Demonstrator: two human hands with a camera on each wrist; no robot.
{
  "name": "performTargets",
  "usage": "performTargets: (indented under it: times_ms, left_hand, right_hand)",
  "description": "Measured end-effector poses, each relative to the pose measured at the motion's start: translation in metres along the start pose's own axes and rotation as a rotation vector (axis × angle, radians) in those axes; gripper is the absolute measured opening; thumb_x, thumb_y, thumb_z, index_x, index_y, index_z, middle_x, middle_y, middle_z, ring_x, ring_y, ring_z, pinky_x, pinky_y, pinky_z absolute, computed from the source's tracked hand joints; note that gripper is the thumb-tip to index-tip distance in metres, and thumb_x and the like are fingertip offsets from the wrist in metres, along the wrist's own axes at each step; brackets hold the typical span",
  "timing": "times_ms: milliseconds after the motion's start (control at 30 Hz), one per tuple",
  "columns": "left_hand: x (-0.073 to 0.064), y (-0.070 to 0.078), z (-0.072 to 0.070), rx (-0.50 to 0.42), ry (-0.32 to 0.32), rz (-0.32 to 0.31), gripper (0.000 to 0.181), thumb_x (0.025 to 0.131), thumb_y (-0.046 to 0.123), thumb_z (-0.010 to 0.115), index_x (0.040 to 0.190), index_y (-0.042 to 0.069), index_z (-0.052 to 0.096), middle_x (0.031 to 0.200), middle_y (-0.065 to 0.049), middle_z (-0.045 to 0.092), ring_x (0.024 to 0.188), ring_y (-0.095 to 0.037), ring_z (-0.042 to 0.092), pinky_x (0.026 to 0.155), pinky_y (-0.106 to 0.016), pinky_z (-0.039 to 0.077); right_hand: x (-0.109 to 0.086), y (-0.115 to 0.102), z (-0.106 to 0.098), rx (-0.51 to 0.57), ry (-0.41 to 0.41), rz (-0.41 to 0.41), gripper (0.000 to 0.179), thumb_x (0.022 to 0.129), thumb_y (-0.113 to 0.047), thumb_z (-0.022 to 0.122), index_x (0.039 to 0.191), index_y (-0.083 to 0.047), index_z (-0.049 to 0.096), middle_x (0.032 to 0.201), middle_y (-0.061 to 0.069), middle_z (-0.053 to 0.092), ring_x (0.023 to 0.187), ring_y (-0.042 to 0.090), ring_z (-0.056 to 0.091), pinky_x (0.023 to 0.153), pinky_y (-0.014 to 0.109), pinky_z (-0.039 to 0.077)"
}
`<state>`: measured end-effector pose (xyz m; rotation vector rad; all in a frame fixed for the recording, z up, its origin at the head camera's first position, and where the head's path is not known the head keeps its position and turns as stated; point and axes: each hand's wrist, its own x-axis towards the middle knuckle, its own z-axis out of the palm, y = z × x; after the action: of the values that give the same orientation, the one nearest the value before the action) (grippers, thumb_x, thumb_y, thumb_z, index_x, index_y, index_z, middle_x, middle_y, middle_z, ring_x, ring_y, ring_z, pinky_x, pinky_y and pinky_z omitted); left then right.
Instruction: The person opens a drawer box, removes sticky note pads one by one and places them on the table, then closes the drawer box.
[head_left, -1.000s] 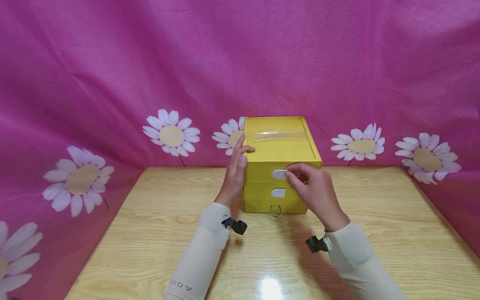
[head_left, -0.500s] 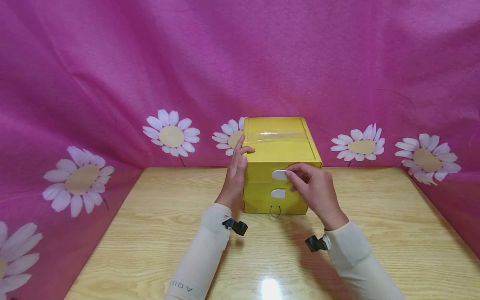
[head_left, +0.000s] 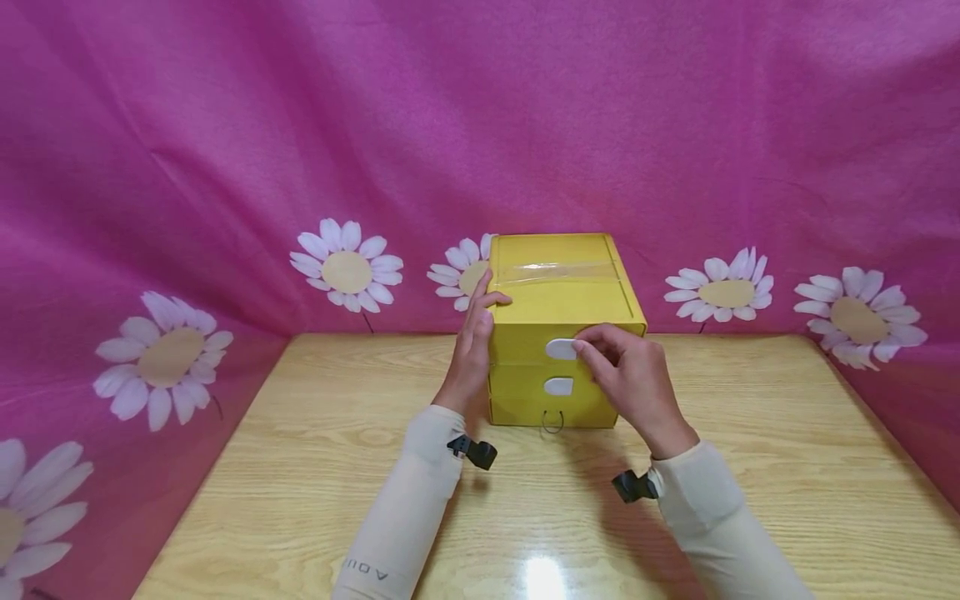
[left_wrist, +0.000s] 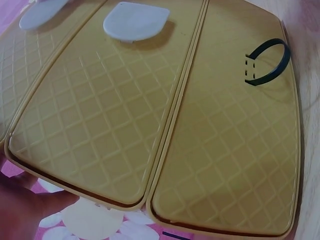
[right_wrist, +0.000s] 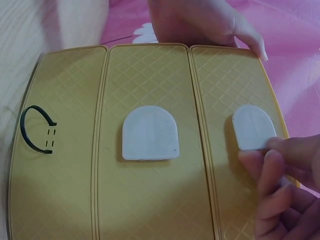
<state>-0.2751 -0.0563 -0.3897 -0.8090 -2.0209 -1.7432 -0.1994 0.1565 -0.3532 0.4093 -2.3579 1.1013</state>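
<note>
A yellow drawer box with three drawers stands on the table, its drawers pushed in. My right hand pinches the end of the white drawer handle on the top drawer, between thumb and fingers; the right wrist view shows the same handle from close by. Against the box's left side lies my left hand, its fingers extended and one reaching over the top edge. The middle drawer has a second white handle. On the bottom drawer a thin dark loop serves as pull.
Clear tape runs across the top of the box. Under it is a light wooden table. A pink cloth printed with white flowers hangs behind and along both sides, close to the back of the box.
</note>
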Motion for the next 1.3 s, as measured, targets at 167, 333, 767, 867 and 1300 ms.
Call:
performTargets:
  times_ms: [167, 333, 767, 867, 1300]
  left_hand:
    - [0.001, 0.0, -0.002, -0.023, -0.017, -0.029, 0.046, 0.101, 0.044, 0.022, 0.127, 0.016, 0.047, 0.161, 0.01, 0.013, 0.146, -0.011, 0.009, 0.114, -0.054, 0.01]
    - [-0.001, 0.016, -0.005, -0.099, -0.051, -0.064, 0.042, 0.102, 0.027, 0.02, 0.129, 0.007, 0.045, 0.162, 0.0, 0.009, 0.147, -0.016, 0.006, 0.114, -0.052, 0.009]
    - [-0.004, 0.043, -0.009, -0.097, -0.089, -0.045, 0.042, 0.102, 0.018, 0.016, 0.129, -0.001, 0.04, 0.162, -0.012, 0.006, 0.148, -0.025, 0.005, 0.114, -0.052, 0.013]
    - [-0.004, 0.043, -0.01, -0.078, -0.09, -0.04, 0.042, 0.102, 0.019, 0.016, 0.129, -0.001, 0.041, 0.162, -0.012, 0.006, 0.148, -0.026, 0.004, 0.114, -0.053, 0.014]
    - [-0.003, 0.029, -0.008, -0.05, -0.075, -0.011, 0.044, 0.102, 0.024, 0.016, 0.129, 0.004, 0.044, 0.162, -0.006, 0.01, 0.148, -0.021, 0.005, 0.113, -0.057, 0.011]
  right_hand:
    - [0.0, 0.0, 0.0, -0.017, 0.018, -0.017, 0.008, 0.09, -0.018, 0.069, 0.092, -0.012, 0.071, 0.063, 0.001, 0.061, 0.053, 0.014, 0.046, 0.046, 0.023, 0.034]
    - [-0.001, 0.0, 0.0, -0.02, 0.025, -0.019, 0.007, 0.089, -0.018, 0.07, 0.091, -0.012, 0.071, 0.065, 0.003, 0.064, 0.053, 0.015, 0.044, 0.046, 0.023, 0.033]
    - [-0.002, -0.002, -0.001, -0.029, 0.028, -0.044, 0.006, 0.09, -0.018, 0.069, 0.09, -0.012, 0.071, 0.064, 0.002, 0.063, 0.051, 0.012, 0.042, 0.045, 0.023, 0.031]
    - [-0.003, -0.002, -0.002, -0.024, 0.019, -0.035, 0.006, 0.09, -0.018, 0.069, 0.09, -0.012, 0.071, 0.065, 0.003, 0.064, 0.051, 0.013, 0.043, 0.045, 0.023, 0.032]
    - [-0.006, -0.005, -0.004, -0.021, 0.002, -0.016, 0.008, 0.091, -0.019, 0.068, 0.091, -0.012, 0.072, 0.071, 0.003, 0.067, 0.053, 0.014, 0.047, 0.046, 0.022, 0.034]
